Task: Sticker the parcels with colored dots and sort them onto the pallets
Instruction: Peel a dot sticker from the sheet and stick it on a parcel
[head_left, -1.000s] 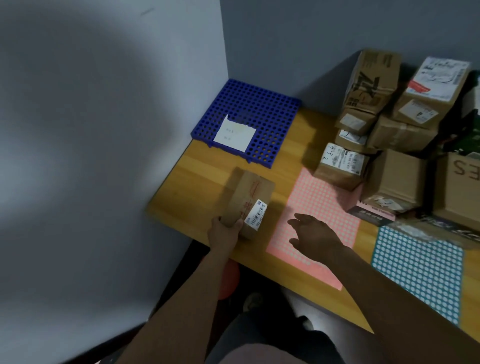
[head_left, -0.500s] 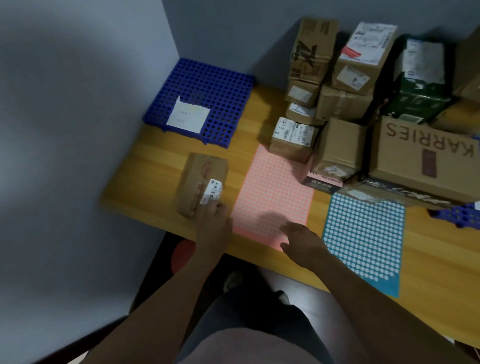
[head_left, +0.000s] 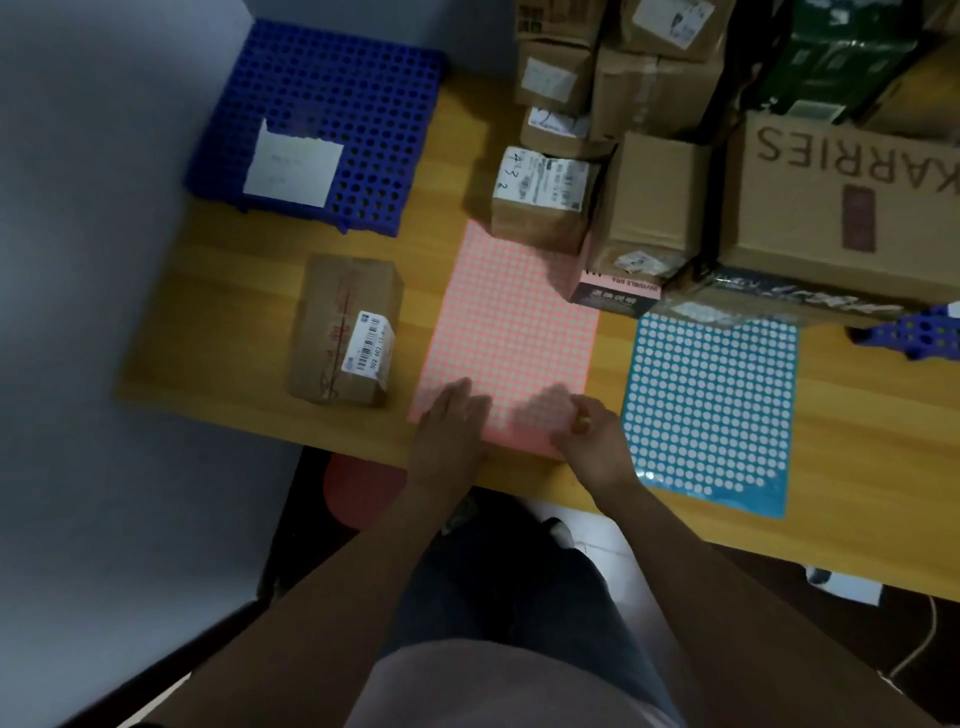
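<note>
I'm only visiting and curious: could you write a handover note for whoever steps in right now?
Left grip: flat on the near edge of the pink dot sheet, holding nothing. Right grip: fingers curled on that sheet, seemingly picking a dot.
Parcel lies left of the sheet, no dot visible on it. Blue pallet holds only a paper slip; more parcels piled behind.
Done: no parcel on that pallet. Left: sticker this parcel, place it, then the pile.

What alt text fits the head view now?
Both hands are on the near edge of a pink sticker sheet on a wooden table: the left hand lies flat, the right hand touches it with curled fingers. A taped parcel sits left of the sheet, a blue sticker sheet right, a blue pallet and stacked parcels behind.
</note>
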